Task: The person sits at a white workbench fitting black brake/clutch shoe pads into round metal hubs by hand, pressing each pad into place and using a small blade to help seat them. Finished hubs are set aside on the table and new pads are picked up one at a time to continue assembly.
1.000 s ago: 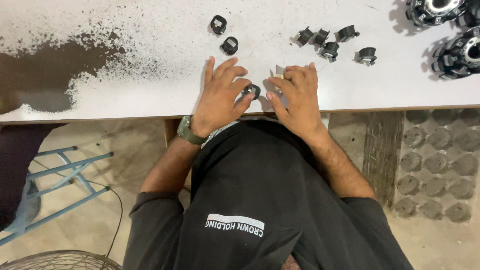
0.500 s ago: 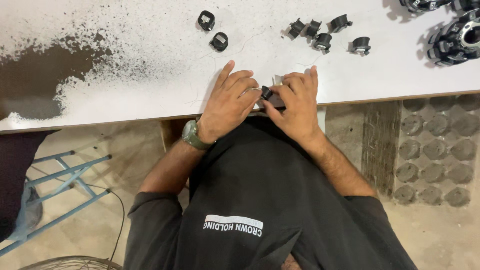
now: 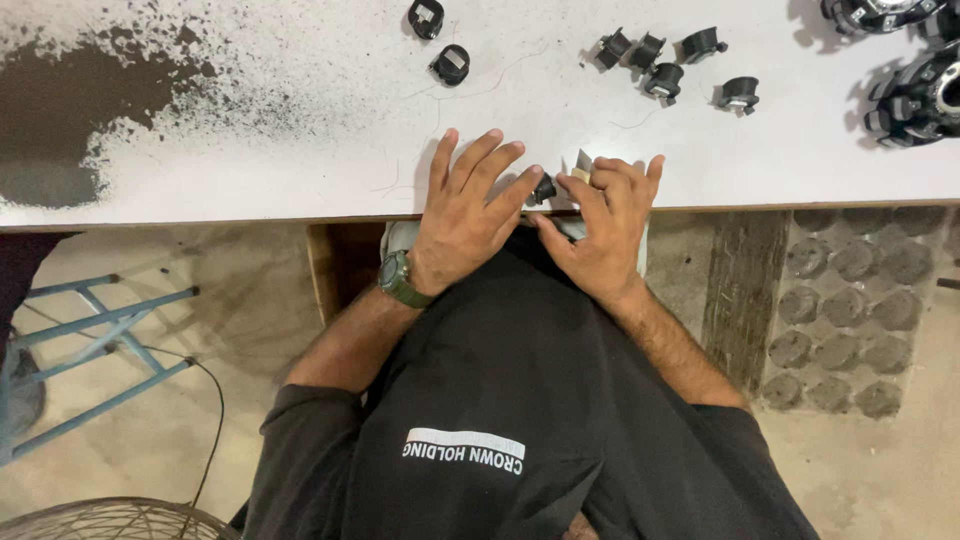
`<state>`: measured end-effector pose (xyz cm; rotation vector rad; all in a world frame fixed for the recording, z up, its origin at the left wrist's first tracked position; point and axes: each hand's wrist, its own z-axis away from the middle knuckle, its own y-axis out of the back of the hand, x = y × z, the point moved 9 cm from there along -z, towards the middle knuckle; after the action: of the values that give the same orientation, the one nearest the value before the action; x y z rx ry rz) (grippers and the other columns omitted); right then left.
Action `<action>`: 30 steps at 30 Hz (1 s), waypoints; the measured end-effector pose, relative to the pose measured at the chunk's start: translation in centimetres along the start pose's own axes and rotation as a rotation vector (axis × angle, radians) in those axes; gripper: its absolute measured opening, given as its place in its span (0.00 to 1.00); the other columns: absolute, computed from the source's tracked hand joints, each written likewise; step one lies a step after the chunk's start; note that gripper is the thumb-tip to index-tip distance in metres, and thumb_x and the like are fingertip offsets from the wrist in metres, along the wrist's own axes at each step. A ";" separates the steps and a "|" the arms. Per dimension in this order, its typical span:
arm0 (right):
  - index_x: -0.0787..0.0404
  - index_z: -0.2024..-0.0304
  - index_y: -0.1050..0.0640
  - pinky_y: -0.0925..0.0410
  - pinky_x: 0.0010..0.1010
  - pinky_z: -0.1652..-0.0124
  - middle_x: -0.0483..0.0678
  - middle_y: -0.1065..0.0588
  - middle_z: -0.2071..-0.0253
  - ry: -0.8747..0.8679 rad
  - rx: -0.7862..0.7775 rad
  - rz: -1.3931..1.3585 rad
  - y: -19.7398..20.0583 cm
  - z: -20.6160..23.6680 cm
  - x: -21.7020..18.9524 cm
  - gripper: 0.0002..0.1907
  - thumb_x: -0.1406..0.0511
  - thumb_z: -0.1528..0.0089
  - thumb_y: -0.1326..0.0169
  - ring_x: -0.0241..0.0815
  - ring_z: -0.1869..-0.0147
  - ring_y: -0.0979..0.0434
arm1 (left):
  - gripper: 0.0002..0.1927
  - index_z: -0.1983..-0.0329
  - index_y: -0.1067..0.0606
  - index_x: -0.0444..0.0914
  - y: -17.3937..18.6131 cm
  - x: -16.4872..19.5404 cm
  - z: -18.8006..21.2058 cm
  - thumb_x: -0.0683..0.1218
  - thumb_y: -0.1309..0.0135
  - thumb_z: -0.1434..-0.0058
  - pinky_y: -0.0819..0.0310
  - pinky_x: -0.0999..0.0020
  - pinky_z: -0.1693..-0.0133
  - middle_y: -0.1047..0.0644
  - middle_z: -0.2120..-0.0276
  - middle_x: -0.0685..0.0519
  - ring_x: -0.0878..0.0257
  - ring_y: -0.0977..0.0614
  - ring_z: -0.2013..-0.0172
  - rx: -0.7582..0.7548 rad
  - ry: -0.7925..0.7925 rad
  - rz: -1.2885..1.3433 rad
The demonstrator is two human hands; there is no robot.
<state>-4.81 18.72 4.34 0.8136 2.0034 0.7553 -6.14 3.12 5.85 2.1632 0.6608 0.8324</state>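
Small black part (image 3: pixel 544 189) flat between hands

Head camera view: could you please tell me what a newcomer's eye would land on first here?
First, the two hands at the near edge of the white table: the left hand and right hand pinch a small black part between them. Next, the loose black parts scattered further back, and the dark worn patch at the table's left end.

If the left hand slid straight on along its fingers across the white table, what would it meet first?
Probably the nearer of two small black parts up the white table beyond the left hand; bare tabletop lies between. Fingers fan out, so the line is approximate.
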 end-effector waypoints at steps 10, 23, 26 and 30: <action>0.60 0.52 0.20 0.60 0.67 0.27 0.51 0.32 0.53 -0.019 -0.016 0.024 -0.9 -0.8 0.0 0.20 0.63 0.44 0.28 0.54 0.38 0.32 | 0.09 0.57 0.21 0.41 0.2 0.1 -0.2 0.43 0.35 0.39 0.50 0.41 0.28 0.26 0.40 0.50 0.53 0.31 0.33 -0.037 -0.037 -0.015; 0.62 0.57 0.27 0.58 0.60 0.24 0.49 0.24 0.60 0.119 0.005 -0.221 -1.2 1.3 -0.9 0.15 0.76 0.42 0.37 0.52 0.41 0.24 | 0.09 0.57 0.21 0.42 -0.1 -0.6 0.8 0.42 0.34 0.39 0.49 0.46 0.28 0.26 0.42 0.54 0.55 0.29 0.35 0.077 0.132 0.117; 0.62 0.55 0.27 0.57 0.60 0.24 0.48 0.24 0.60 0.121 0.046 -0.175 -0.9 1.0 -1.1 0.16 0.76 0.41 0.36 0.49 0.41 0.25 | 0.09 0.58 0.21 0.42 -0.3 -0.8 0.9 0.42 0.34 0.39 0.49 0.46 0.28 0.25 0.43 0.54 0.55 0.28 0.35 0.073 0.149 0.126; 0.61 0.55 0.26 0.57 0.62 0.23 0.49 0.24 0.59 0.115 0.036 -0.162 -0.8 0.7 -1.3 0.16 0.76 0.41 0.36 0.49 0.40 0.25 | 0.09 0.57 0.21 0.42 -0.5 -0.7 0.9 0.41 0.34 0.39 0.51 0.46 0.28 0.25 0.43 0.54 0.56 0.29 0.35 0.071 0.147 0.152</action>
<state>-3.82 17.38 4.02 0.6315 2.1609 0.6881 -6.05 2.60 4.71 2.2537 0.6120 1.0713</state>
